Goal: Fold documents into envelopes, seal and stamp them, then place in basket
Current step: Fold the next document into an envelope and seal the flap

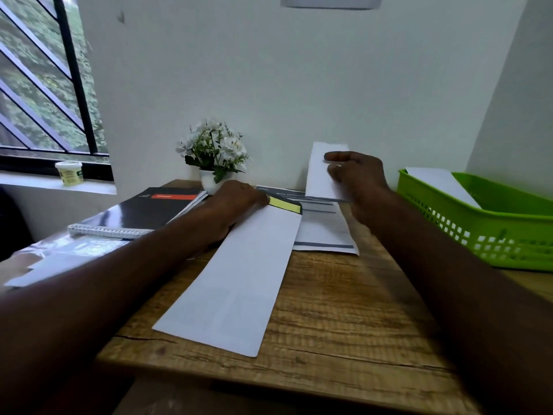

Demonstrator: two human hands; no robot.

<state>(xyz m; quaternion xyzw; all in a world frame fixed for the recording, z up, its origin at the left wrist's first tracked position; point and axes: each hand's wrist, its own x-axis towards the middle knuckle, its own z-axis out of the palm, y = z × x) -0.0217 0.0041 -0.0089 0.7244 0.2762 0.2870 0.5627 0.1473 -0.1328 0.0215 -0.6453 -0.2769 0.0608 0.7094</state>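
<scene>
You have two hands [239, 199] [359, 181] in view, one long envelope [233, 280], one folded sheet [324, 172], one printed document [323, 232], one green basket [490, 232], one notebook [134, 214], one flowerpot [212, 154], one jar [69, 172].

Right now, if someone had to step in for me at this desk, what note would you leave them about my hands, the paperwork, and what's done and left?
Left hand: pinches the open end of the long white envelope by its yellow strip, holding it on the wooden table.
Right hand: holds a folded document in the air above the printed sheets.
Green basket, far right: already has one white piece in it; whether it is sealed cannot be told.
Left: slide the document in, seal, stamp, place in basket, then the remaining sheets.
</scene>
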